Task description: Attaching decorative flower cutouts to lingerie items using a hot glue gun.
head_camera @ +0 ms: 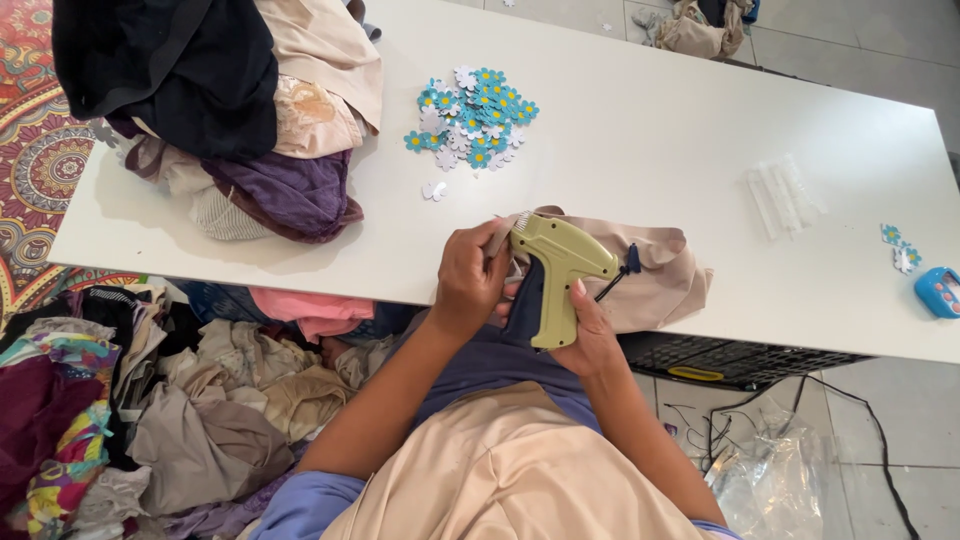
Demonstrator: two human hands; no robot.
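My right hand (590, 335) grips the handle of an olive-green tagging gun (560, 262) over the near edge of the white table (640, 120). My left hand (468, 280) pinches the edge of a beige garment (665, 270) right at the gun's needle tip. The beige garment lies bunched on the table under and behind the gun. A heap of small blue and white paper flower tags (472, 118) sits further back, with one loose white tag (433, 190) nearer to me.
A pile of dark, purple and beige clothes (240, 110) covers the table's left end. Clear plastic fastener strips (782, 195) lie right of centre, a blue gadget (938, 291) at the right edge. More clothes (130, 410) are heaped on the floor at left, a black crate (730, 358) under the table.
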